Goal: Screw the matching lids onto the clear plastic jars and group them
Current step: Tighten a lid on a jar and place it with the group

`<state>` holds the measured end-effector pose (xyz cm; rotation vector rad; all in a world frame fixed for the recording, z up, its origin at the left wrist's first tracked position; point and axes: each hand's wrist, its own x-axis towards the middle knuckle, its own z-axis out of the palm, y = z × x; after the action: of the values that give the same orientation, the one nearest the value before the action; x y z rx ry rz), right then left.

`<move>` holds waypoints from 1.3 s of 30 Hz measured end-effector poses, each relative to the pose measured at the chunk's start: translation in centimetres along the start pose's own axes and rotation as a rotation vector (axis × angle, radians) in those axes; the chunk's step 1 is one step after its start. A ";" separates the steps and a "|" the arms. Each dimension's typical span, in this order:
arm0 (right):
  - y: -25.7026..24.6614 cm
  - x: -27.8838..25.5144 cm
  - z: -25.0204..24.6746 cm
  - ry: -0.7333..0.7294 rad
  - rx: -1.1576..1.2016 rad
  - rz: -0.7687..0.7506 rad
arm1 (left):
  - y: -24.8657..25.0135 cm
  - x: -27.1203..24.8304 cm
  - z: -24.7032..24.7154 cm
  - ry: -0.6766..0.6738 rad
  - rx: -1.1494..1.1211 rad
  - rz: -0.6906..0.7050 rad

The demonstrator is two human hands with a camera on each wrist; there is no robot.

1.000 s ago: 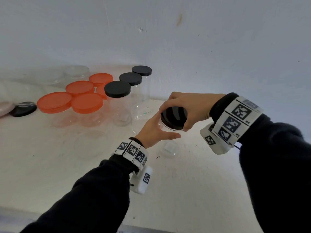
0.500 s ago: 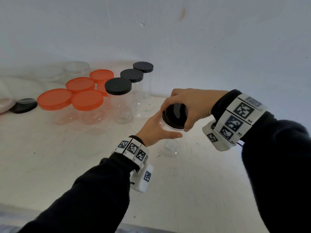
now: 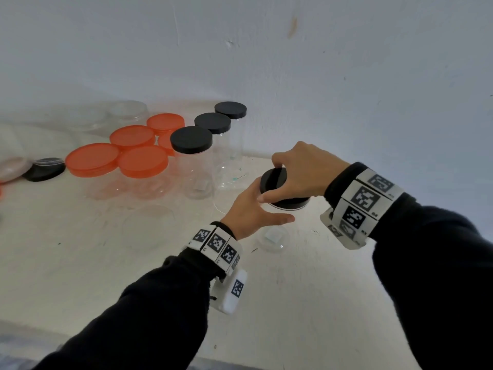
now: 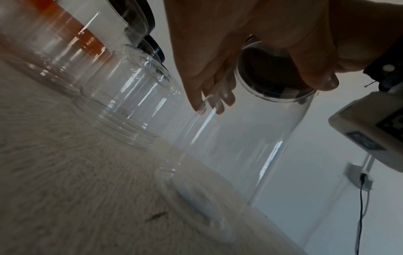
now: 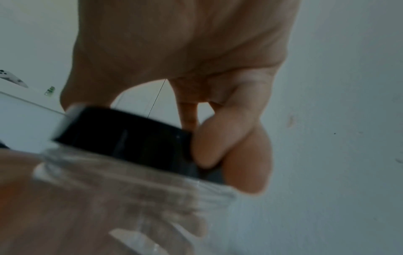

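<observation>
A tall clear jar stands on the white table, and my left hand grips its upper wall from the left, thumb across the front. A black lid sits on the jar's mouth. My right hand grips this lid from above, thumb at the front left and fingers round the far rim. In the left wrist view the jar rises from the table with the lid seen through its wall. The right wrist view shows fingers curled against the lid's edge.
Three black-lidded tall jars stand in a row at the back, with several orange-lidded jars to their left. An open clear jar stands just behind my left hand, a wide one to its left. A loose black lid lies far left.
My right hand has twisted round on the black lid, its thumb swinging to the front left. My left hand keeps hold of the jar in the same place.
</observation>
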<state>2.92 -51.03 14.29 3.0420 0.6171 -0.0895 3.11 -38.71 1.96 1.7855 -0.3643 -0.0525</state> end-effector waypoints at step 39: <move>1.8 -0.2 -1.6 -0.331 0.166 -0.228 | 0.2 -0.2 0.2 0.007 0.106 0.025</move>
<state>3.52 -52.65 15.90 2.9884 0.9609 -0.6658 2.83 -38.86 2.11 1.8846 -0.3908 -0.0099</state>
